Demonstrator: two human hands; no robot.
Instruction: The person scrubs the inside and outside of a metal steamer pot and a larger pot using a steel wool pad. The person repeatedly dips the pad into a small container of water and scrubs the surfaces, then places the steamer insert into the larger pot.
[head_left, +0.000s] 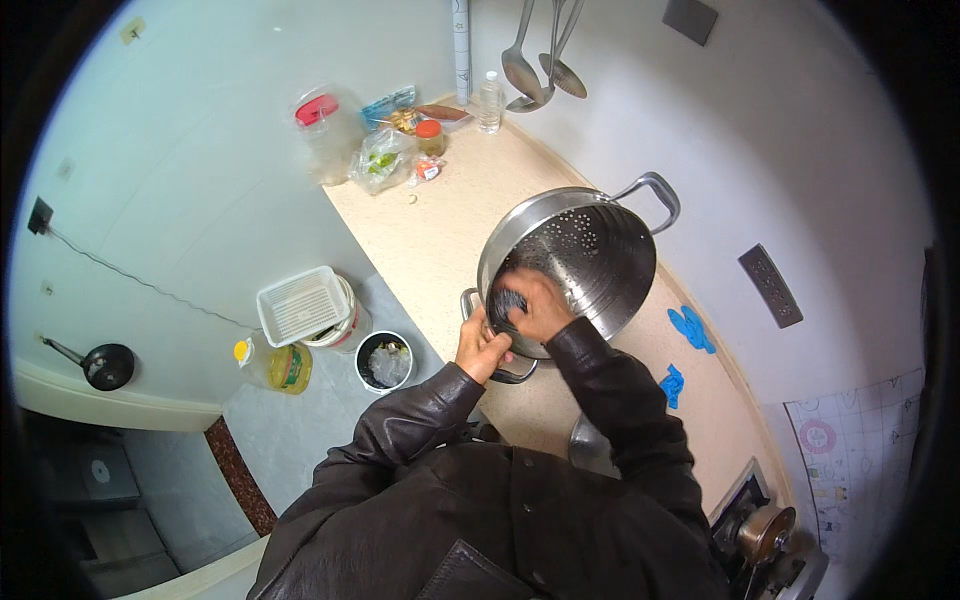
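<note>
A large stainless steel steamer pot (615, 262) with small holes in its base is tilted on its side above the countertop, its mouth facing me. My left hand (482, 349) grips the rim at the near left side, close to a loop handle. Inside the pot, my right hand (534, 304) presses a dark scrubbing pad (507, 304) against the inner wall; the fingers are blurred. Another metal handle (517, 375) shows just below the pot, and what it belongs to is mostly hidden. The pot's far handle (664, 199) points toward the wall.
Blue gloves (691, 328) lie by the wall at right, near a stove (742, 495). A jar (430, 137), bags and a clear bottle (490, 105) stand at the counter's far end. A bin (384, 363), oil jug (289, 367) and white basket (304, 306) are at left below.
</note>
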